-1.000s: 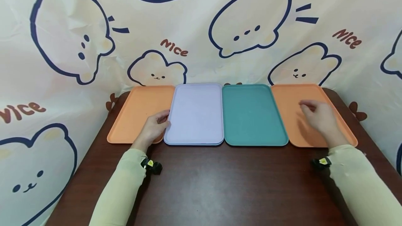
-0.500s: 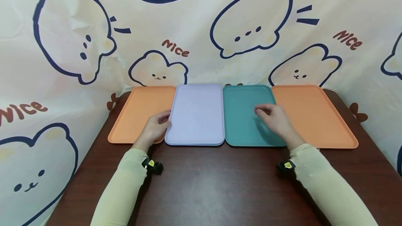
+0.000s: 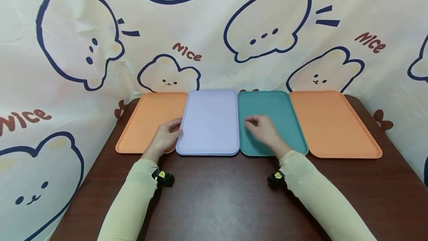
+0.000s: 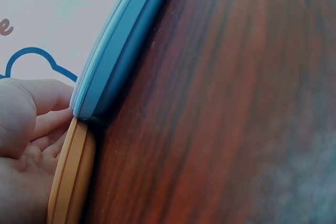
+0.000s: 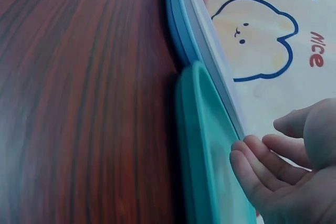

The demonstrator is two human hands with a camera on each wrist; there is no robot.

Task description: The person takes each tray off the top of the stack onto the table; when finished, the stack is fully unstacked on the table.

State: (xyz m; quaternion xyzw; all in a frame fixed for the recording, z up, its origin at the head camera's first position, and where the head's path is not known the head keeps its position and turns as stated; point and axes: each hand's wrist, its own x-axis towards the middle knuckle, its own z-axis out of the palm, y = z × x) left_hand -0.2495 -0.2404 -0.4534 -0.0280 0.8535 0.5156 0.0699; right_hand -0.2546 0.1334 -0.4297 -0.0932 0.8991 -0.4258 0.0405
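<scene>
My left hand point(image 3: 165, 137) rests at the left edge of a lavender tray point(image 3: 210, 122), over the inner side of an orange tray point(image 3: 142, 122). In the left wrist view, my fingertips point(image 4: 60, 94) touch the side of that lavender tray, which looks like more than one layer stacked. Fingers loosely bent, my right hand point(image 3: 264, 129) hovers above a teal tray point(image 3: 274, 103) and holds nothing. The right wrist view shows those fingers point(image 5: 252, 166) apart from one another's thumb, near the lavender tray's right edge.
A second orange tray point(image 3: 337, 125) lies at the right end of the row. All trays stand side by side on the dark brown wooden table point(image 3: 214, 196). Behind them hangs a pale cloth point(image 3: 214, 21) printed with bear outlines.
My right hand has swept left from above the right orange tray to above the teal tray, near the lavender one. My left hand has stayed at the lavender tray's edge.
</scene>
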